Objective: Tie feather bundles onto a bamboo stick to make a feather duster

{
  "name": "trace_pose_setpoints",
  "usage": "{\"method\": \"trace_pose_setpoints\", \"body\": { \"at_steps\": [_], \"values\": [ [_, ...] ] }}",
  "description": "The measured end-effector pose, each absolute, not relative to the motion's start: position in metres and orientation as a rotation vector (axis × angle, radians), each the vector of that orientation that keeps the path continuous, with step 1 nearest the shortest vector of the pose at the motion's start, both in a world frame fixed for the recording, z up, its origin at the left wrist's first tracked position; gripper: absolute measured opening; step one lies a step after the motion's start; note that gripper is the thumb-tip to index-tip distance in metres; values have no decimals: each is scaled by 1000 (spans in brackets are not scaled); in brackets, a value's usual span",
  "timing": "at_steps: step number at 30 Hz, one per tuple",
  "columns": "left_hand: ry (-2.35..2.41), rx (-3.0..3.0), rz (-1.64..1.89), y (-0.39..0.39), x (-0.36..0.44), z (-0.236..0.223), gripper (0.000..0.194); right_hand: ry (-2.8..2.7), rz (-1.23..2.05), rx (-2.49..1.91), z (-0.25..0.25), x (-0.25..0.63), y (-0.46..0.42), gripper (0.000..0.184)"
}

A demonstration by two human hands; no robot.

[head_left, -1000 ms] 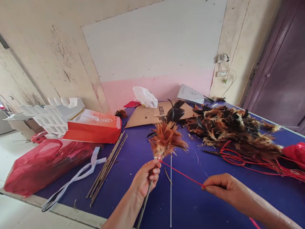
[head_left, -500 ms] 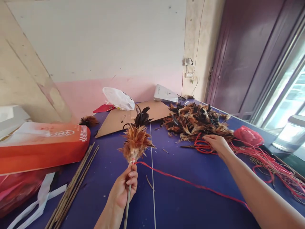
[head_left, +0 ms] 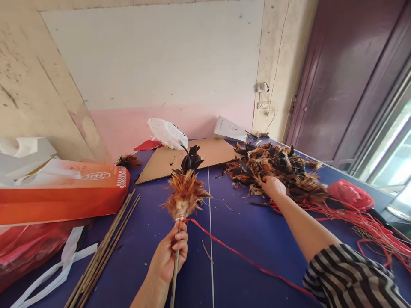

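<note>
My left hand (head_left: 171, 252) is closed round the thin stick of a feather duster (head_left: 184, 194), held upright in front of me. Brown feathers with black ones at the tip are bound to the stick just above my fingers. A red plastic string (head_left: 237, 252) trails from the binding across to the right. My right hand (head_left: 274, 187) reaches into the near edge of a pile of brown and black feathers (head_left: 282, 160), its fingers closed on feathers and partly hidden. Just below it lie scissors (head_left: 275, 208) with red handles, half covered by my hand and forearm.
Several thin sticks (head_left: 99, 252) lie left of my left hand, beside an orange bag (head_left: 64, 201). A cardboard sheet (head_left: 212, 154), a white plastic bag (head_left: 168, 133) and a grey box (head_left: 229, 129) are at the back. Tangled red string (head_left: 362, 222) spreads at the right.
My right hand has moved from the scissors' handles up and left into the feather pile. My left hand still holds the duster. The view has turned slightly left.
</note>
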State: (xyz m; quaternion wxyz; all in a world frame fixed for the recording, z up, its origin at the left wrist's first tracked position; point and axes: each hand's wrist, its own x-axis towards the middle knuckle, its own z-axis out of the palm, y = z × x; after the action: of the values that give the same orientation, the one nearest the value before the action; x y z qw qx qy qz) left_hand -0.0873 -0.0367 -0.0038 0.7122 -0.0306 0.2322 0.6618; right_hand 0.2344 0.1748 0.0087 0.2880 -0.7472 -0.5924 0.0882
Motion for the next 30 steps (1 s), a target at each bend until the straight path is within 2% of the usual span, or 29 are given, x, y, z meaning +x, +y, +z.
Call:
{"method": "trace_pose_setpoints", "body": {
  "at_steps": [6, 10, 15, 22, 30],
  "values": [
    [485, -82, 1468, -36, -89, -6, 20, -1457, 360, -1909, 6, 230, 178, 14],
    [502, -68, 1493, -37, -87, -5, 21, -1329, 478, -1659, 22, 227, 165, 27],
    [550, -65, 1496, -38, -85, -4, 18, -1297, 873, -1230, 40, 198, 128, 39],
    [577, -32, 1494, -42, -84, -2, 11, -1187, 1711, -782, 45, 120, 42, 25],
    [668, 23, 1518, -45, -82, 2, 7, -1319, 1807, -721, 32, 50, 6, 17]
  ]
}}
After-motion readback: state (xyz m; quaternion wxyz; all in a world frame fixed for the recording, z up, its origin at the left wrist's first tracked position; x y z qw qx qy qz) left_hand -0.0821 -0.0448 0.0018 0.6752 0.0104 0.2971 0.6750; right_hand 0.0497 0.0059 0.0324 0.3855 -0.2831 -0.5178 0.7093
